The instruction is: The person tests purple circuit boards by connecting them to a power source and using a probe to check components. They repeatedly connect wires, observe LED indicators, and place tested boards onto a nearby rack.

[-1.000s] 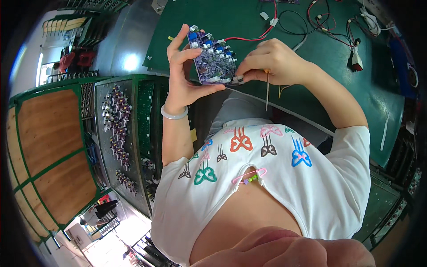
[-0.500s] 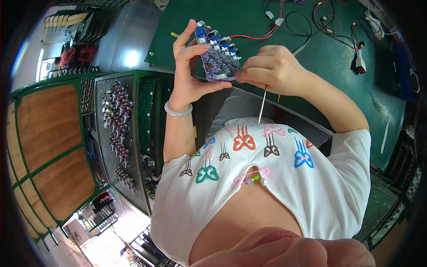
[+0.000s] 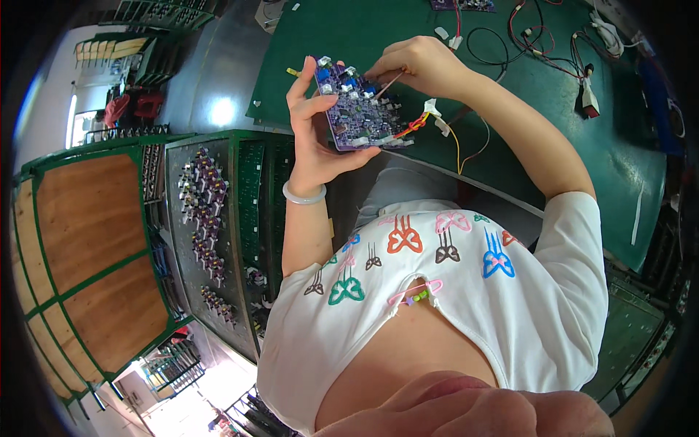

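My left hand [image 3: 312, 120] grips a purple circuit board [image 3: 357, 116] by its left side, fingers along the upper left and thumb under the lower edge. White and blue connectors and small parts crowd its face. At the board's upper right edge my right hand [image 3: 419, 65] is closed, a thin rod-like tool [image 3: 389, 84] slanting from its fingers across the board. Whether those fingertips also pinch a connector is hidden. Red and yellow wires [image 3: 415, 125] run from the lower right edge to white plugs [image 3: 432, 109] hanging beside it.
A green tabletop [image 3: 539, 146] lies beyond my hands, with black and red cables [image 3: 539, 44], a white plug [image 3: 590, 102] and another purple board [image 3: 466, 4] at the back. Left of me stands a metal rack [image 3: 251, 218] bearing several boards [image 3: 204, 189].
My right hand has moved from the board's lower right edge up to its upper right edge. The red and yellow wires at the lower edge now show. The board sits slightly lower.
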Motion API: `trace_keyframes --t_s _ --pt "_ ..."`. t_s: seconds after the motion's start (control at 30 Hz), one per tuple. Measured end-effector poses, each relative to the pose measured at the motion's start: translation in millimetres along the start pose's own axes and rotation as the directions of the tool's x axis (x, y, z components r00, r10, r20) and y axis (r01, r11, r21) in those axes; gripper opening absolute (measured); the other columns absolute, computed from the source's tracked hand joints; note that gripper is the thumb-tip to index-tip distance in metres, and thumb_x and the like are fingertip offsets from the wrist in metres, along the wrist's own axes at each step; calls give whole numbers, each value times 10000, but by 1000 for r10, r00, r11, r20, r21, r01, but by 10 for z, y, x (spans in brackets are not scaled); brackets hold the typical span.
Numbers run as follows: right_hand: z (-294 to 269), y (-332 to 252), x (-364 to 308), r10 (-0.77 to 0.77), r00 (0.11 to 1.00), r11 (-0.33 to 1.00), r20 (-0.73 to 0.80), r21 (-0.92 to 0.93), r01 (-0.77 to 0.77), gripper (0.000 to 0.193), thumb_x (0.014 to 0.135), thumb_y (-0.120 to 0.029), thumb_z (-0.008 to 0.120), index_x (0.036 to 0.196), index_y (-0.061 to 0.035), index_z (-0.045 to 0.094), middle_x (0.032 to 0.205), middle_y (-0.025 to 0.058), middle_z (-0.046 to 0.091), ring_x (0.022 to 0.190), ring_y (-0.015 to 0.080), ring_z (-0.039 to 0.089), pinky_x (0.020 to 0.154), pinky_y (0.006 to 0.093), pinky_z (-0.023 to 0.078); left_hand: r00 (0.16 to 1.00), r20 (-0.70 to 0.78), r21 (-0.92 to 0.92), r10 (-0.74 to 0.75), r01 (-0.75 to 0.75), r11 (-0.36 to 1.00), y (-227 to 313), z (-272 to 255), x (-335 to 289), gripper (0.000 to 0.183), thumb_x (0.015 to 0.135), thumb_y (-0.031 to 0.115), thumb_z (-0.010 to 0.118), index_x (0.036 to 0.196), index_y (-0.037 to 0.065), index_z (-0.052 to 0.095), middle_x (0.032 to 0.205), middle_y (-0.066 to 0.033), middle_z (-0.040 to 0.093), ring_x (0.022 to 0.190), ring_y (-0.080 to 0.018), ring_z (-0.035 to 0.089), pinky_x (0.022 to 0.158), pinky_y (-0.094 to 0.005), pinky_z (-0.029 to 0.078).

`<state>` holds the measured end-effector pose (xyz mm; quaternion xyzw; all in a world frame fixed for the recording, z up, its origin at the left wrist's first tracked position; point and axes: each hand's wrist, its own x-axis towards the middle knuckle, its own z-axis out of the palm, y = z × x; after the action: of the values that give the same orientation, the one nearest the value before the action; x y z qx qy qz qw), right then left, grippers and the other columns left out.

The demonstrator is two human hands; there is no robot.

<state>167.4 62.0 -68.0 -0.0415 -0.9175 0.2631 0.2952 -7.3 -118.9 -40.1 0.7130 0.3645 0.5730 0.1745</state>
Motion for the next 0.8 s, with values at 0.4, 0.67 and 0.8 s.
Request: trace_keyframes --t_s 0.4,0.67,0.8 --pt "-246 -156 150 132 989 972 -61 206 -117 160 859 -86 766 1019 -84 773 936 83 759 860 252 738 745 357 579 1000 13 -22 -9 9 1000 -19 6 7 924 597 81 986 1353 165 461 1639 -230 176 1442 -459 413 1159 -558 428" --pt "-282 -175 236 41 996 988 -75 151 -29 195 815 58 765 1001 2 743 934 111 752 869 253 745 770 347 600 999 34 39 0 -1 999 -16 10 31 939 622 141 983 1382 190 434 1643 -237 188 1422 -475 438 1157 -556 432" --pt "-252 -171 247 48 996 974 -71 226 -31 182 819 76 754 992 21 739 937 118 755 893 237 751 791 340 610 1000 26 -1 -5 5 1000 -12 25 34 921 601 78 980 1359 167 464 1646 -236 170 1449 -456 408 1158 -544 429"
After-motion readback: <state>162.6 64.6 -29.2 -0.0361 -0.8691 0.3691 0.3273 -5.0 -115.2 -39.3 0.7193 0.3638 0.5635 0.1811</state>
